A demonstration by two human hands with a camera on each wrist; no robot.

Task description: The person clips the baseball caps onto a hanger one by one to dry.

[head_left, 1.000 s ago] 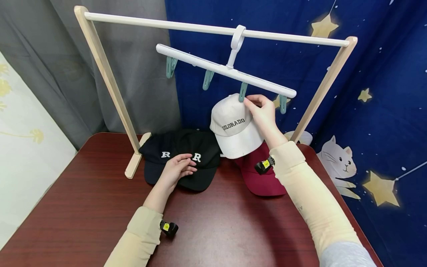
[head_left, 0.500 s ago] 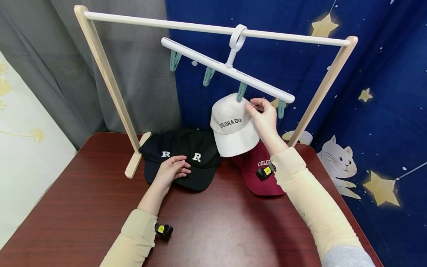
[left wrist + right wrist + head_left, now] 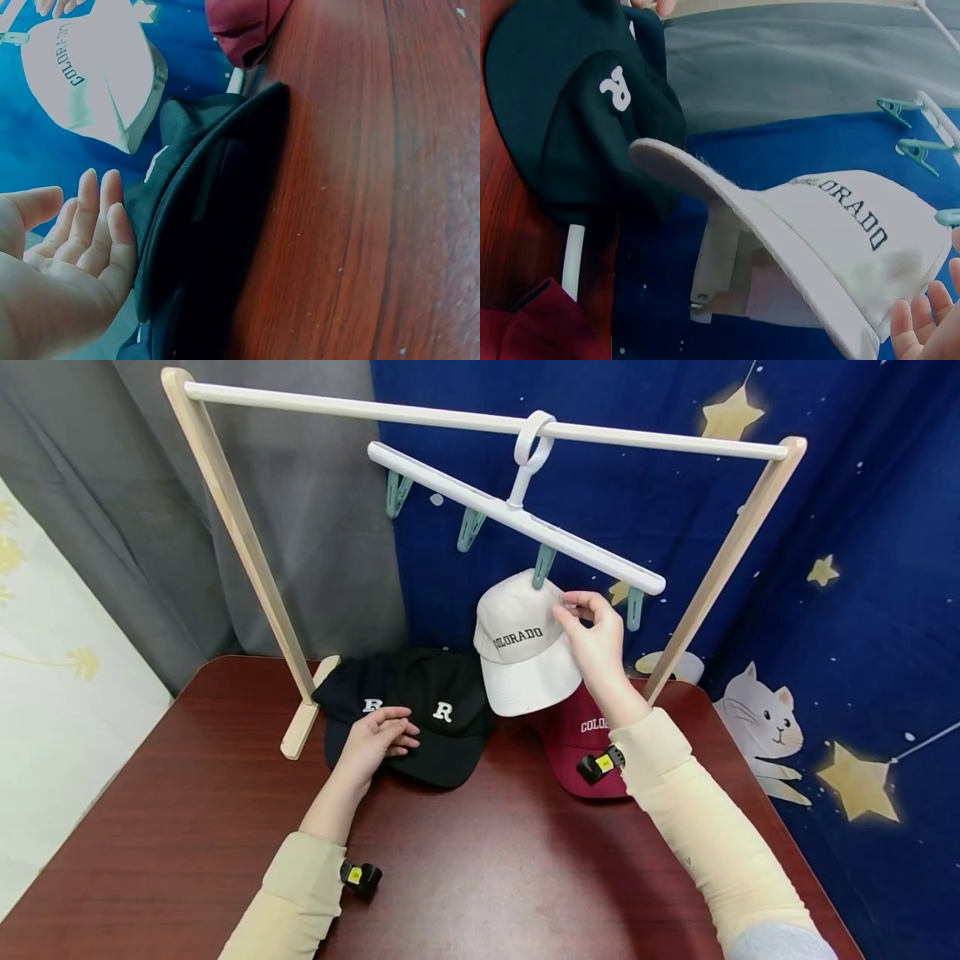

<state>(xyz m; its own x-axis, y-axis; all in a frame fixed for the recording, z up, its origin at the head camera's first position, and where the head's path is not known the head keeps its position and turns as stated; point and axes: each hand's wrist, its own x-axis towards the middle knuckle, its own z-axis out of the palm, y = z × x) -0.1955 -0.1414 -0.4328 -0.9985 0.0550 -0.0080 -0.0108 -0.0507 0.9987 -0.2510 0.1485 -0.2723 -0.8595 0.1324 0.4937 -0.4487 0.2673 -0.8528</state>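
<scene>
One navy cap (image 3: 347, 700) sits leftmost on the surface (image 3: 450, 860), partly behind our left hand (image 3: 369, 745), its fingers relaxed and holding nothing. Beside it we see a black R cap (image 3: 450, 756). Further right, the white COLORADO cap (image 3: 517, 639) hangs from a green clip (image 3: 544, 564) on the tilted hanger (image 3: 450, 487), above a maroon cap (image 3: 566, 743). At its edge, our right hand (image 3: 600, 639) has loosely parted fingers, gripping nothing; we cannot tell whether they touch.

Head view looks down; nearer wrist views share the white cap (image 3: 810, 232).
</scene>
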